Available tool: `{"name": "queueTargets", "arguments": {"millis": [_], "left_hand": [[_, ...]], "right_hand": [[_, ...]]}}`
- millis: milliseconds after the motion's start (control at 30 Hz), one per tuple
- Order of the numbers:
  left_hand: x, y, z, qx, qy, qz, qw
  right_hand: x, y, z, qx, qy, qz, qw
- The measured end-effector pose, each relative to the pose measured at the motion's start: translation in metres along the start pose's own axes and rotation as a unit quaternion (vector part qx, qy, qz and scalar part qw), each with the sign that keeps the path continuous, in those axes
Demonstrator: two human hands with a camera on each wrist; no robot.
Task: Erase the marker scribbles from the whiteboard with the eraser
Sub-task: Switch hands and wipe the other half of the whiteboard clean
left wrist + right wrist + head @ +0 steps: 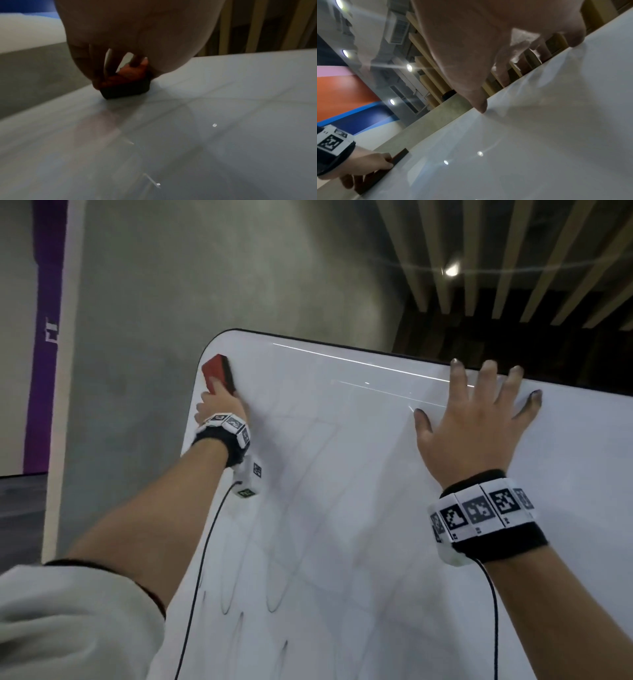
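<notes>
The whiteboard (pixel 342 474) fills the head view, tilted away from me, with a black rim. My left hand (pixel 219 405) grips a red eraser (pixel 217 371) with a black felt face, pressed against the board's top left corner. From the left wrist, the eraser (pixel 125 83) lies flat on the board (pixel 205 135) under my fingers. My right hand (pixel 476 419) lies flat with spread fingers near the board's top edge; its fingertips (pixel 457 366) are smudged dark. Faint grey marker loops (pixel 274 601) remain low on the board. The right wrist view shows the eraser (pixel 399 155) far off.
A grey concrete wall (pixel 171 285) stands behind the board, with a purple strip (pixel 48 337) at the left. Slatted ceiling beams (pixel 513 251) and a lamp are above. Black cables hang from both wristbands across the board.
</notes>
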State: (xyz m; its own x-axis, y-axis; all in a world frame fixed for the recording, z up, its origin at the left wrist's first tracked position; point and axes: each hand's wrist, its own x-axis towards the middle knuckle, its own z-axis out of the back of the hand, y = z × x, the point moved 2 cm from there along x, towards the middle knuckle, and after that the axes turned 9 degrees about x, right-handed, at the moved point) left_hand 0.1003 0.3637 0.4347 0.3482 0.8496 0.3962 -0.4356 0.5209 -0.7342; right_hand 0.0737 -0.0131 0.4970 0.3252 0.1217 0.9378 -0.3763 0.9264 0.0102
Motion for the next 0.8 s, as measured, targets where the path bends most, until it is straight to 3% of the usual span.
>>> {"name": "queueTargets", "arguments": {"millis": [33, 100, 200, 233, 267, 300, 400, 500, 567, 667, 700, 733, 800], "left_hand": [[-0.009, -0.005, -0.002, 0.005, -0.026, -0.023, 0.999], [-0.036, -0.020, -0.005, 0.017, -0.113, -0.133, 0.985], [-0.077, -0.027, -0.012, 0.017, -0.199, -0.376, 0.905], [-0.076, -0.024, -0.011, 0.027, -0.211, -0.408, 0.888], [-0.065, -0.018, -0.010, 0.035, -0.210, -0.396, 0.893], [-0.050, -0.008, -0.012, 0.038, -0.197, -0.345, 0.917], [0.000, 0.037, -0.024, 0.009, -0.069, -0.102, 0.992], [0.001, 0.050, -0.027, -0.030, 0.002, 0.013, 0.999], [-0.017, 0.033, -0.026, -0.015, -0.027, -0.023, 0.999], [-0.055, 0.011, -0.025, -0.027, -0.138, -0.242, 0.960], [-0.058, 0.014, -0.029, -0.025, -0.153, -0.282, 0.947], [-0.053, 0.022, -0.032, -0.018, -0.148, -0.278, 0.949], [-0.023, 0.056, -0.048, -0.009, -0.093, -0.148, 0.985]], "right_hand": [[0.000, 0.001, 0.000, 0.002, -0.002, 0.001, 1.000], [0.001, 0.002, -0.001, 0.004, -0.006, -0.004, 1.000], [0.001, 0.002, -0.003, 0.012, -0.011, -0.011, 1.000], [0.001, 0.002, -0.004, 0.017, -0.015, -0.011, 1.000], [0.001, 0.002, -0.003, 0.020, -0.017, -0.010, 1.000], [0.000, 0.001, -0.003, 0.023, -0.017, -0.009, 1.000], [0.000, 0.000, -0.003, 0.023, -0.014, -0.009, 1.000], [0.000, 0.001, -0.003, 0.023, -0.011, -0.005, 1.000], [0.000, 0.001, -0.003, 0.026, -0.017, -0.005, 1.000], [-0.001, 0.003, -0.003, 0.031, -0.026, -0.007, 0.999], [-0.001, 0.003, -0.003, 0.035, -0.027, -0.008, 0.999], [0.000, 0.003, -0.003, 0.036, -0.027, -0.008, 0.999], [0.000, 0.002, -0.005, 0.031, -0.021, -0.007, 0.999]]}}
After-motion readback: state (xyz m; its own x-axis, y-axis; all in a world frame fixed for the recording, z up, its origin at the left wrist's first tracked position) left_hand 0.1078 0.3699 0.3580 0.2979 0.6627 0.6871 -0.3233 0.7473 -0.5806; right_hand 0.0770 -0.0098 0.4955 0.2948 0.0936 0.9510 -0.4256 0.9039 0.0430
